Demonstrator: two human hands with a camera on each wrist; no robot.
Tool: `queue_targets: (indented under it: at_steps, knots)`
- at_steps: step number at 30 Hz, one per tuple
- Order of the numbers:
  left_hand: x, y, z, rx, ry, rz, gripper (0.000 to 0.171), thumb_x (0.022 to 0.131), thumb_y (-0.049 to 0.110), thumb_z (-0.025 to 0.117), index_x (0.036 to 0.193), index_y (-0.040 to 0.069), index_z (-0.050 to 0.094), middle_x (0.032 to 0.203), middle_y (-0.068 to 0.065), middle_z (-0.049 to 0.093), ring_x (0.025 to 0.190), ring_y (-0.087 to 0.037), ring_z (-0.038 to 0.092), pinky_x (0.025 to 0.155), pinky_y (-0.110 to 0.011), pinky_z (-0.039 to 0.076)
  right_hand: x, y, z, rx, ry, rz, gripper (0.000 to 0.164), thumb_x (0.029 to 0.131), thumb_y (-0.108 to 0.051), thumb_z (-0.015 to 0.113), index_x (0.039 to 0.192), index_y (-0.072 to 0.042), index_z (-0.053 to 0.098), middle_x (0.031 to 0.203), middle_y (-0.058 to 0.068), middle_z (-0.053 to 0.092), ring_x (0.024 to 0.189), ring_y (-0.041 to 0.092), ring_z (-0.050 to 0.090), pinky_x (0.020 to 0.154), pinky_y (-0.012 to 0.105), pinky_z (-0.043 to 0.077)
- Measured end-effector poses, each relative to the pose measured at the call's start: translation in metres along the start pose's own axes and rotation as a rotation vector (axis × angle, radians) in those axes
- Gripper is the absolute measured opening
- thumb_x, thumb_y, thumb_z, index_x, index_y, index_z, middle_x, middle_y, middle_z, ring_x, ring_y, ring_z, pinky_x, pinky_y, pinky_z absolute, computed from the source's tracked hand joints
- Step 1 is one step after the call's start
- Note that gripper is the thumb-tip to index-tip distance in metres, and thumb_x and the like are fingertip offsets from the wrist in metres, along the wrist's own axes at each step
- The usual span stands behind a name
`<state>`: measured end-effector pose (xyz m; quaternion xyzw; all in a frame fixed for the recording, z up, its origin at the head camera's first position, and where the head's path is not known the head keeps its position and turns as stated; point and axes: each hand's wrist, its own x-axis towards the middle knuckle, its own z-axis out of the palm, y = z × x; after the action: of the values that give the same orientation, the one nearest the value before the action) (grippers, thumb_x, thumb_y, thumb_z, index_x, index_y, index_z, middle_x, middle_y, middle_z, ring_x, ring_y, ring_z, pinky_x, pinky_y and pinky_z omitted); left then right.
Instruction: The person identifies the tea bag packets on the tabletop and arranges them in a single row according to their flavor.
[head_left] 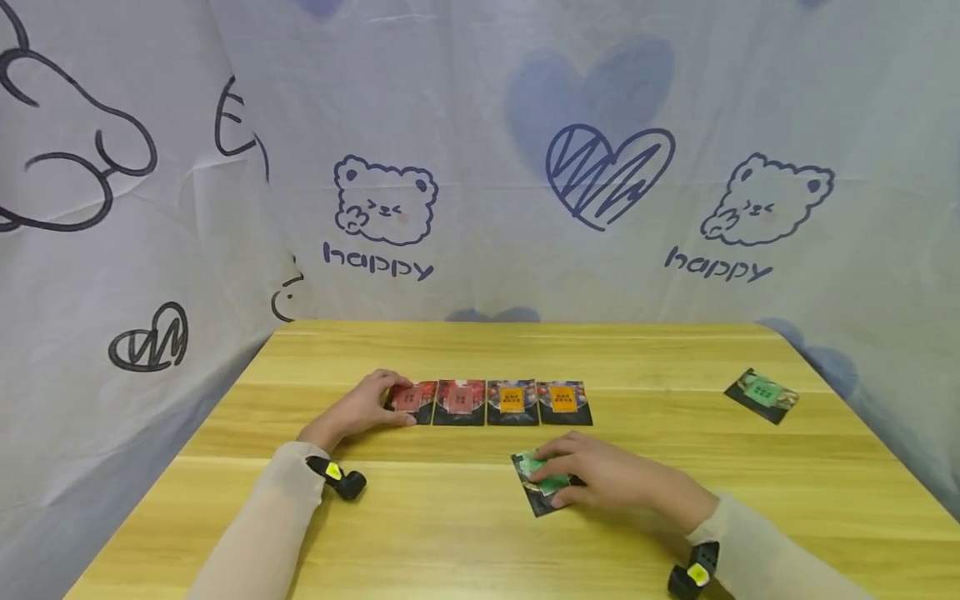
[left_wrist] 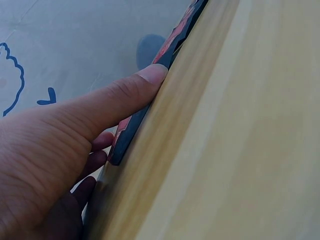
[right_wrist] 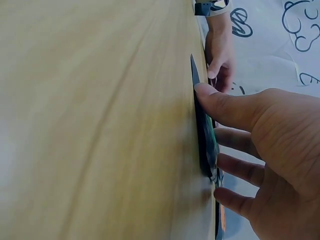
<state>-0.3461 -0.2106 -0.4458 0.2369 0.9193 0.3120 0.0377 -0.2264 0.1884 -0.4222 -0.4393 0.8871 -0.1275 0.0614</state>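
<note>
My left hand (head_left: 365, 403) rests at the left end of a row of flat packets, thumb along the near edge of the leftmost red-and-black packet (head_left: 422, 402) and fingers by its far left side. In the left wrist view the thumb lies nearly straight on the packet (left_wrist: 131, 127). My right hand (head_left: 603, 473) holds a green-and-black packet (head_left: 536, 497) close over the table in front of the row, thumb at its near edge and fingers across its green label. This packet (right_wrist: 201, 130) is seen almost edge-on in the right wrist view.
Next to the leftmost packet lie another red packet (head_left: 459, 402) and two with orange labels, one in the middle (head_left: 512, 412) and one at the right end (head_left: 565, 412). A second green packet (head_left: 762, 396) lies askew at the far right of the wooden table (head_left: 420, 533). Printed cloth (head_left: 480, 108) hangs behind.
</note>
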Motion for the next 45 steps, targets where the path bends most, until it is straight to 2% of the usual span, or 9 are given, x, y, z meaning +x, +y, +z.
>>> queue_targets:
  at_steps: [14,19,24,35,45]
  knots:
    - [-0.003,-0.008,0.004,-0.005,-0.005,-0.014,0.074,0.077,0.047,0.081,0.135,0.009,0.056,0.143,-0.020,0.041,0.131,-0.040,0.038,0.106,-0.057,0.033,-0.023,0.012,-0.001,0.013,0.014,0.040,0.042,0.096,-0.040,0.060,0.132,-0.019,0.063,0.141,0.008,0.050,0.128,0.032,0.048,0.103,0.051,0.041]
    - [-0.001,-0.007,0.004,-0.008,-0.007,-0.018,0.074,0.077,0.047,0.081,0.135,0.010,0.056,0.143,-0.019,0.041,0.131,-0.038,0.039,0.106,-0.055,0.034,-0.029,0.016,-0.001,0.019,0.027,0.054,0.045,0.096,-0.043,0.058,0.134,-0.019,0.062,0.142,0.009,0.050,0.127,0.033,0.047,0.102,0.052,0.041]
    - [0.000,-0.006,0.003,-0.004,-0.006,-0.014,0.074,0.078,0.047,0.081,0.136,0.009,0.055,0.143,-0.019,0.041,0.131,-0.038,0.039,0.106,-0.056,0.034,-0.036,0.018,-0.002,0.027,0.032,0.109,0.045,0.096,-0.042,0.060,0.135,-0.018,0.061,0.143,0.010,0.048,0.129,0.034,0.045,0.103,0.052,0.040]
    - [0.002,-0.002,0.000,0.002,-0.009,-0.003,0.073,0.079,0.046,0.080,0.137,0.010,0.054,0.143,-0.018,0.041,0.131,-0.037,0.039,0.107,-0.055,0.034,-0.051,0.021,-0.009,0.056,0.046,0.149,0.043,0.098,-0.039,0.058,0.136,-0.017,0.060,0.144,0.012,0.047,0.130,0.037,0.044,0.102,0.054,0.040]
    - [0.000,-0.001,0.001,-0.002,-0.009,-0.007,0.073,0.078,0.046,0.081,0.136,0.010,0.055,0.143,-0.019,0.040,0.131,-0.038,0.039,0.106,-0.056,0.034,-0.065,0.031,-0.010,0.045,0.068,0.149,0.042,0.097,-0.035,0.061,0.134,-0.016,0.061,0.141,0.014,0.049,0.126,0.038,0.047,0.099,0.053,0.043]
